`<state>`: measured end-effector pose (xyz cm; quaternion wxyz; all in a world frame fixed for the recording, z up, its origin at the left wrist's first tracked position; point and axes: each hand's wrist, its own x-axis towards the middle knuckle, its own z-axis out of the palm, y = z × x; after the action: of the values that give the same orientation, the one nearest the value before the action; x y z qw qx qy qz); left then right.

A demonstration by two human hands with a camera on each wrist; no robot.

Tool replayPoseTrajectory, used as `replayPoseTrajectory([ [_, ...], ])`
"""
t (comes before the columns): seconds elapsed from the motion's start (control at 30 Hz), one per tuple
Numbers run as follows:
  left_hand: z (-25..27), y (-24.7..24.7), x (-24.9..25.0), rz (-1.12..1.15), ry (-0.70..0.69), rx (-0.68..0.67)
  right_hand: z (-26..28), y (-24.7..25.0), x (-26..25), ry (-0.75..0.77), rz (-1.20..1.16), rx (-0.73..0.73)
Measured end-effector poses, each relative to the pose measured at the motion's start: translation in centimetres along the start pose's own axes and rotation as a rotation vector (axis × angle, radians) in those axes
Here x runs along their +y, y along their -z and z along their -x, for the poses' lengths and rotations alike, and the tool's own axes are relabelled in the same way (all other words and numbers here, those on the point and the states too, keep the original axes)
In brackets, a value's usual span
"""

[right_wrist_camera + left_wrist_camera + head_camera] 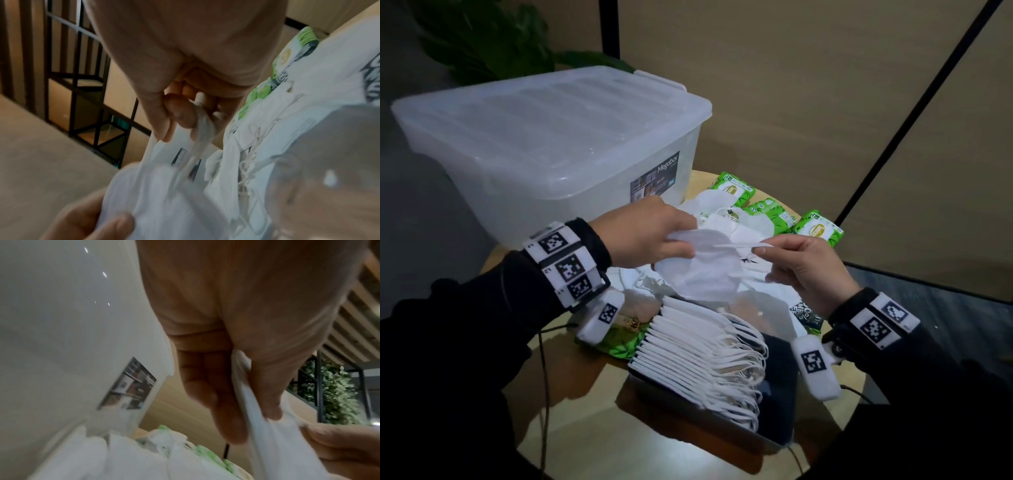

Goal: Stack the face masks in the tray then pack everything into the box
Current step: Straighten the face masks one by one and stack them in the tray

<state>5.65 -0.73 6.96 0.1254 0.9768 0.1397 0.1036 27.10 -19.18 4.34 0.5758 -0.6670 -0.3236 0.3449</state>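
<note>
A white folded face mask (705,270) hangs above the table between both hands. My left hand (654,236) pinches its left edge (246,391) between thumb and fingers. My right hand (801,263) pinches its ear loop and right edge (197,120). Below them a dark tray (780,387) holds a row of several white masks (698,356) standing on edge. More loose masks (726,212) lie in a heap behind the held one. The clear plastic box (551,137) stands at the back left with its lid on.
Green wipe packs (818,229) lie at the table's back right, another green pack (619,342) sits left of the tray. A printed white bag (804,315) lies right of the tray. The round wooden table's edge (856,377) is close on the right.
</note>
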Motion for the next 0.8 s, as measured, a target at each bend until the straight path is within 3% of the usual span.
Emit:
replayPoseTrajectory([
  [0.1,0.4,1.3,-1.7,-0.006,-0.004,0.009,-0.4,1.9,0.6,0.020,-0.021,0.069],
  [0.17,0.7,1.3,-1.7,-0.005,-0.016,-0.013,-0.1,2.1,1.1,-0.012,0.029,-0.029],
  [0.27,0.9,0.3,-1.0,0.026,-0.033,-0.075,1.0,1.4,1.7,-0.128,0.147,-0.296],
  [0.43,0.9,0.8,-0.7,0.133,-0.032,-0.088,1.2,1.6,1.6,-0.121,0.110,-0.371],
  [0.53,1.0,0.7,-0.5,0.152,-0.031,-0.113,1.1,2.1,1.6,-0.132,0.242,-0.358],
  [0.63,0.9,-0.1,-0.3,0.196,-0.025,-0.137,1.6,2.0,1.9,-0.185,0.460,-0.509],
  [0.7,0.8,-0.6,-0.2,0.197,-0.013,-0.143,2.1,1.6,1.9,-0.149,0.606,-0.570],
  [0.8,0.5,-1.9,0.4,0.120,-0.003,-0.173,2.1,1.5,1.9,-0.093,0.643,-0.540],
])
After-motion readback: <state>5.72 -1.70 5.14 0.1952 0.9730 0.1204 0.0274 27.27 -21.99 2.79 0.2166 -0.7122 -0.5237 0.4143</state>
